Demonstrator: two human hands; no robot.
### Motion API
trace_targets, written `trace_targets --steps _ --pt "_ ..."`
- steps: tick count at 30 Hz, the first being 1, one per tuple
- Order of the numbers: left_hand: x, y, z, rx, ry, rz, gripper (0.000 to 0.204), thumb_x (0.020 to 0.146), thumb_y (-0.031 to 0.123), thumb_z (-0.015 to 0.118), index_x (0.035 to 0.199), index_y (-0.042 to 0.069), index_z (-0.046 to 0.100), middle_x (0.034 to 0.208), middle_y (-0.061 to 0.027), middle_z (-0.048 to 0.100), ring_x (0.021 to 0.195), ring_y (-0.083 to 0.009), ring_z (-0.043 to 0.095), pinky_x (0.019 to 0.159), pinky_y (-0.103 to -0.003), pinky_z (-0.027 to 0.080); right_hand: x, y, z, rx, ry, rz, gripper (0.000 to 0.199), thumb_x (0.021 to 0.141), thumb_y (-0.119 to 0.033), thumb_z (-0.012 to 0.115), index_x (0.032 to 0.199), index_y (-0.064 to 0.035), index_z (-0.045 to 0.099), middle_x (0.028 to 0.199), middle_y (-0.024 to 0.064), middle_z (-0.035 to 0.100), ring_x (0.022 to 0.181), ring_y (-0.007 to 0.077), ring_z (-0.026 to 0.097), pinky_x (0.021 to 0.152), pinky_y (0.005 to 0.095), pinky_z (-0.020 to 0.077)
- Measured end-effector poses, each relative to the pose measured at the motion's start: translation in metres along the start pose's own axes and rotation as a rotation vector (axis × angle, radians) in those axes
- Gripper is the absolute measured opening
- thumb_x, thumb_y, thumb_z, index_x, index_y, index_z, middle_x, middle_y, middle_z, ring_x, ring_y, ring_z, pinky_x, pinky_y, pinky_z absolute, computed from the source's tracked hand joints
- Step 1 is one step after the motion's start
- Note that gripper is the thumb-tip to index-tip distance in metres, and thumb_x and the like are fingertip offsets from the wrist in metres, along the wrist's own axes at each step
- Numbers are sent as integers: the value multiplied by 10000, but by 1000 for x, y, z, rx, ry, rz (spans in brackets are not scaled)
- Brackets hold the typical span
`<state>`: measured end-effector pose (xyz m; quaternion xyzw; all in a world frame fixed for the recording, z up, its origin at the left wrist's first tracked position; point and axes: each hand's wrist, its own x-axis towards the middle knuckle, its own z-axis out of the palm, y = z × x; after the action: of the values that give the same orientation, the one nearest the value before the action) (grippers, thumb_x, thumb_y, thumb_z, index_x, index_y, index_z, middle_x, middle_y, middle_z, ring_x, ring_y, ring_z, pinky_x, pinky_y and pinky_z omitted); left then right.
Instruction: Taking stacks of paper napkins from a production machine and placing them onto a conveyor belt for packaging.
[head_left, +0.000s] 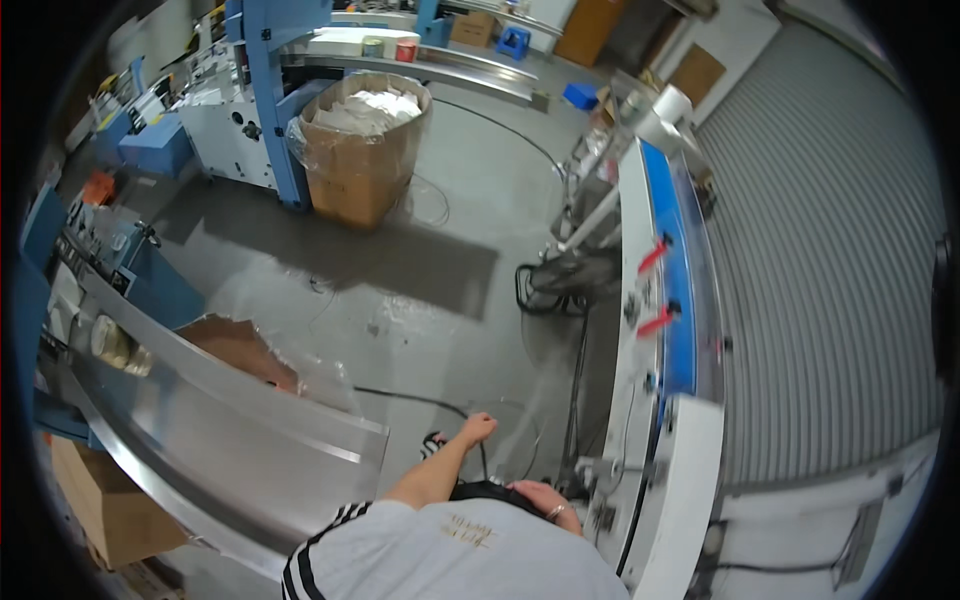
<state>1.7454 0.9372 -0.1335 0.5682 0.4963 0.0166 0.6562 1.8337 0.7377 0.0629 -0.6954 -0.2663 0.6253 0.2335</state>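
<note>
- The long white and blue machine (660,330) runs up my right side from 5 o'clock toward 1 o'clock, its long axis almost straight away from me; two red levers (655,290) stick out of its face.
- A curved steel chute (230,420) sweeps across at 8 to 9 o'clock, well apart from both hands.
- The grey concrete floor (400,270) lies open ahead at 12 o'clock, with a big cardboard box (362,150) of white scrap far off at 11 o'clock.
- A thin black cable (415,398) lies on the floor, its long axis running from 10 o'clock across toward my left hand, ending just beside it.
- My left hand (478,428) is stretched forward and down at 12 o'clock, fingers curled in a loose fist. It is the nearer hand to the cable, though I cannot tell whether it actually grips the cable or only hovers at its end.
- My right hand (545,497) sits close in at 1 o'clock, near the machine's lower end, resting palm down on a dark rounded thing (487,489) at my waist; a ring shows on one finger. The fingers lie flat and relaxed, not clamped.
- The two hands are apart, the left ahead of the right.
</note>
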Motion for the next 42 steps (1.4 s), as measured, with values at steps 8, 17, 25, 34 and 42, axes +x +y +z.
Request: trace_targets --steps 8,17,25,34,42 --pt "62 115 -76 306 190 -6 346 779 269 568 1002 29 680 1040 -228 653 1010 -388 617 881 -441 490 120 -151 -107 -151 -201 37 343 937 -347 564 1105 -65 665 1037 -10 659 972 90 563 890 251 432" --pt "226 378 -187 1971 398 560 332 869 263 482 1042 79 697 1166 -149 625 1239 -361 453 1079 -631 183 268 -334 -269 -307 8 -448 248 897 -216 626 1071 -39 638 922 18 654 851 94 583 775 255 482" --pt "315 602 -212 2407 254 535 399 923 276 428 1215 85 621 1255 -142 587 1199 -380 483 1067 -621 141 301 -558 -378 94 245 -952 185 951 -102 554 1097 -26 639 1000 17 650 872 75 565 773 208 448" --pt "474 646 -198 2042 89 1009 266 885 289 500 917 153 726 948 -41 689 992 -246 601 1002 -572 273 413 -715 -339 -400 -361 -1161 318 915 -296 466 1052 -86 662 1133 131 642 1076 294 578 945 404 437" --pt "591 725 -203 1883 -172 1045 197 862 234 521 931 140 680 901 -29 683 889 -210 622 861 -448 365 507 -798 -442 -237 -592 -995 349 969 -299 453 1169 -70 623 1195 117 621 1145 289 544 982 374 406"
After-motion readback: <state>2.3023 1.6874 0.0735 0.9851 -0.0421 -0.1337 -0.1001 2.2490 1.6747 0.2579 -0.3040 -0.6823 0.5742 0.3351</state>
